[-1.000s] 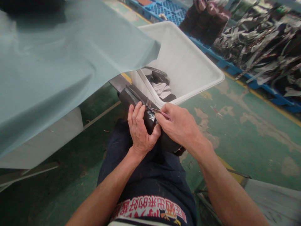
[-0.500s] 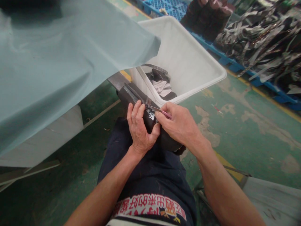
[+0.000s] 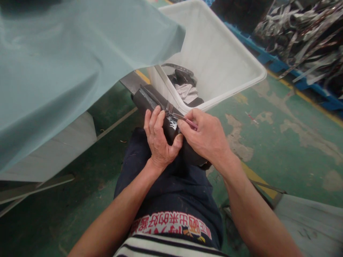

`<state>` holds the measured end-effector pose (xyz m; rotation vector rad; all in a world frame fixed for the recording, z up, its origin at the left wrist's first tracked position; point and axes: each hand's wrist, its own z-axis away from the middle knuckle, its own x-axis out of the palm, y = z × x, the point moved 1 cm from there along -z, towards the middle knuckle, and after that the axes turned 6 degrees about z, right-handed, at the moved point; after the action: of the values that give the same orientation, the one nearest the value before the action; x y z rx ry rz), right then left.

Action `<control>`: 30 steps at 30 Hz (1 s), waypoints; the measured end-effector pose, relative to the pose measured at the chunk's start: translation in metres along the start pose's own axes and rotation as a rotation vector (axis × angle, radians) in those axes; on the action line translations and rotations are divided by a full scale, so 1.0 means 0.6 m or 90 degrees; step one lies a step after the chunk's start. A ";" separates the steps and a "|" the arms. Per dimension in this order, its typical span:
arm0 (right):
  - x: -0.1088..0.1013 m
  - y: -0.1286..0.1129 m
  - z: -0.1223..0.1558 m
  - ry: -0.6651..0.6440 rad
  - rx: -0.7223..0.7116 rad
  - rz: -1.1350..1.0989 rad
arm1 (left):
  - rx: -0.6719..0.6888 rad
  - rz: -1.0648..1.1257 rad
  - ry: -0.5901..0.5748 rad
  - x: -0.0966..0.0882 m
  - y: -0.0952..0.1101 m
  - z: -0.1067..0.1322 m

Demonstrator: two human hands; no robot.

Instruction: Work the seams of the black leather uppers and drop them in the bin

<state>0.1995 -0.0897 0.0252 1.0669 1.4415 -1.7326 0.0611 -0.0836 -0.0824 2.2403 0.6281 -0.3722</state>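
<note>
Across my lap lies a dark rolled bundle (image 3: 143,99) with shiny black film along its top. My left hand (image 3: 160,137) grips it from above, fingertips on the far side and thumb on the near side. My right hand (image 3: 206,134) is closed round a slim pink-handled knife (image 3: 191,123). Its thin metal tip meets the bundle beside a dark strap (image 3: 169,106), close to my left fingertips. My right palm covers part of the bundle, and exactly what the tip touches is too small to make out.
A white bin (image 3: 222,60) stands just beyond the bundle, with grey and black pieces (image 3: 186,92) inside. A pale blue-green sheet (image 3: 66,82) drapes over a table at left. Tangled strips (image 3: 302,39) lie on a blue pallet (image 3: 278,66). A grey surface (image 3: 311,225) is at lower right.
My view has shifted slightly, so the bin's rim sits higher and farther right. Both hands keep their holds on the bundle and knife, with the tip still at about the same spot.
</note>
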 end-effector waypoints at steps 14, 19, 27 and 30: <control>0.007 0.007 0.006 0.041 -0.031 -0.015 | 0.016 0.015 0.000 0.002 -0.006 0.003; 0.017 0.017 0.005 0.098 -0.065 -0.052 | 0.039 0.018 0.007 0.003 -0.009 0.003; 0.020 0.018 0.008 0.122 -0.074 -0.066 | 0.047 0.035 0.019 0.004 -0.009 0.003; 0.020 0.018 0.008 0.125 -0.074 -0.067 | 0.052 0.034 0.021 0.004 -0.009 0.003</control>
<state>0.2023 -0.0962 0.0099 1.1423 1.7264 -1.6301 0.0603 -0.0811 -0.0879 2.3400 0.5792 -0.3406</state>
